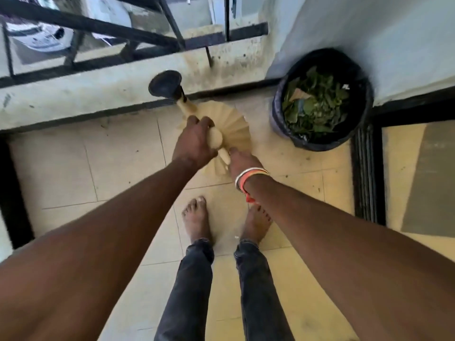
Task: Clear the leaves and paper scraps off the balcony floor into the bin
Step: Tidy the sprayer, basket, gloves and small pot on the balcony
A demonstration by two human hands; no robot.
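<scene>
One person stands barefoot on the balcony floor (118, 163), looking straight down at two feet and two outstretched arms. Both hands meet over one cream-coloured object (234, 134) with a fan of pleated ribs; its shape is blurred and I cannot tell just what it is. The left hand (194, 141) is curled closed around the pale handle part at the object's middle, knuckles up. The right hand (242, 161) lies just beside it at the lower end of the same handle, its fingers folded under so that I cannot tell how tightly they close. That wrist carries a stack of bangles (250, 177), white and orange, with a red thread hanging below.

One black funnel-shaped piece (165, 86) on a cream stem stands just beyond the left hand, tilted toward the low concrete kerb (73, 99). Above the kerb runs one black metal railing (98, 25).

One black bin (320, 99) sits on the floor in the corner against the pale wall (369, 33), near the cream object and to its right. It is lined with a dark bag and holds a heap of green leaves (317, 104), too many to count, with a couple of paper scraps (301, 94) among them. The tiles around the feet show only small dark specks.
</scene>
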